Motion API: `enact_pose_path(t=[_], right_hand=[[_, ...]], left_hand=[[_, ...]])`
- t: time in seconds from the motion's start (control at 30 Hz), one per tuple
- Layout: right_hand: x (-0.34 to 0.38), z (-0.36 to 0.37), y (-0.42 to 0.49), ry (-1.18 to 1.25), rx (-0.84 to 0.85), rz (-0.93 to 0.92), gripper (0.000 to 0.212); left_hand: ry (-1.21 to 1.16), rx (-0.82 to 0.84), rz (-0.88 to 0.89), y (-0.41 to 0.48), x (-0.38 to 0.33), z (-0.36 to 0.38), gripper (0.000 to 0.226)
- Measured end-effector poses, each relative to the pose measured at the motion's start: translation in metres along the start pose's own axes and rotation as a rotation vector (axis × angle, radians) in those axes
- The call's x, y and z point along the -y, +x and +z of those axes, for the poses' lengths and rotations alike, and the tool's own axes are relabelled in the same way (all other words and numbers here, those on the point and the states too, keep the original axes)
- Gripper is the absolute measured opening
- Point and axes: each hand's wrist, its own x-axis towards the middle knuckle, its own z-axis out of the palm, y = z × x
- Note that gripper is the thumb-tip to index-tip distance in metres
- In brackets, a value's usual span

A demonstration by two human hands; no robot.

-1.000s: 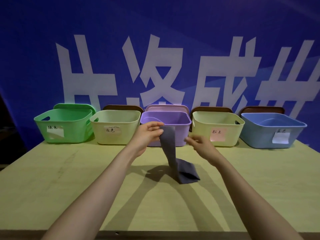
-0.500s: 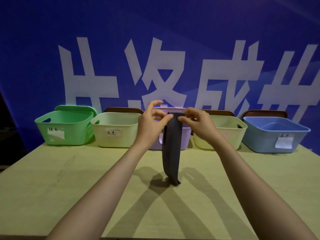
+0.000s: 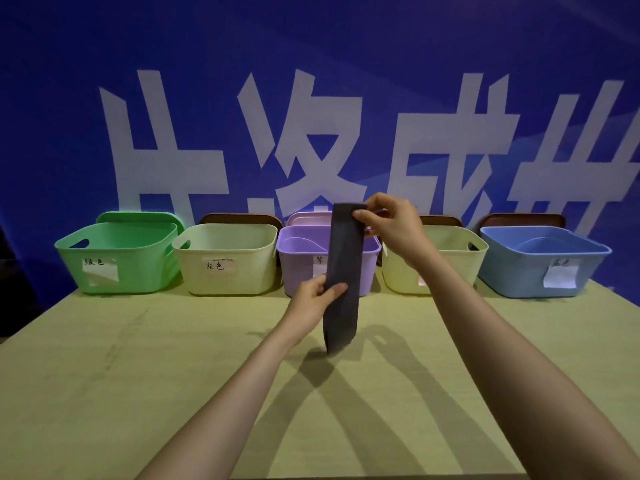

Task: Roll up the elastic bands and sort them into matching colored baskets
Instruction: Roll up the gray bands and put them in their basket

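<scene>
One blue banner (image 3: 311, 64) with large white characters fills the back, behind the purple basket (image 3: 298, 268). Under that basket runs the pale wooden table (image 3: 104, 393). The purple basket is the middle one of a row of five along the far edge. A cream basket (image 3: 249, 275) stands just to its left and a green basket (image 3: 138, 271) beyond that. Another cream basket (image 3: 450, 268) stands just to its right, with a blue basket (image 3: 512, 268) beyond.

No rolled band shows in any of them, though their floors are mostly hidden, so I cannot tell how many are sorted.

Directly in front of the purple basket a dark grey elastic band (image 3: 343, 271) hangs flat and full length. Its top is above the basket's rim and its bottom is down by the table. Whether it touches the wood is unclear.

The right hand (image 3: 394, 226) pinches the band's top edge, up and right of the purple basket's rim. The left hand (image 3: 315, 299) pinches the band between thumb and fingers lower down, at the basket's foot.

By my reading this band is only straightened: not one turn is rolled. Rolling it and dropping it in remain, most likely into the cream basket left of the purple one, whose label seems to read grey
</scene>
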Motion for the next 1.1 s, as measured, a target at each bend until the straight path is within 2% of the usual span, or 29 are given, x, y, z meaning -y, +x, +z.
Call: enact_pose_path(t=[0.17,0.33,0.4,0.57,0.63,0.73,0.87,0.97,1.1], right_hand=[[-0.025,0.003,-0.005,0.082,-0.044,0.084,0.005],[-0.038,0.006,-0.009,0.118,0.003,0.126,0.005],[-0.049,0.011,-0.013,0.124,0.058,0.179,0.006],[-0.099,0.036,-0.042,0.167,0.212,0.363,0.009],[-0.12,0.044,-0.054,0.159,0.22,0.427,0.006],[-0.14,0.049,-0.061,0.172,0.155,0.484,0.004],[-0.147,0.056,-0.062,0.184,0.141,0.473,0.005],[-0.152,0.063,-0.063,0.208,0.116,0.46,0.011],[-0.163,0.068,-0.065,0.209,0.114,0.478,0.009]], left_hand=[[0.208,0.069,-0.055,-0.02,0.008,-0.004,0.013],[-0.088,0.241,-0.141,-0.044,-0.009,-0.005,0.024],[-0.095,0.221,-0.173,-0.048,-0.004,-0.003,0.019],[0.121,0.165,-0.391,-0.061,0.049,0.007,0.019],[0.152,0.139,-0.433,-0.067,0.069,0.008,0.015],[0.206,0.103,-0.382,-0.07,0.08,0.01,0.012],[0.508,0.129,-0.266,-0.069,0.082,0.011,0.018],[0.512,0.111,-0.288,-0.067,0.086,0.008,0.024],[0.564,0.095,-0.311,-0.063,0.084,0.01,0.017]])
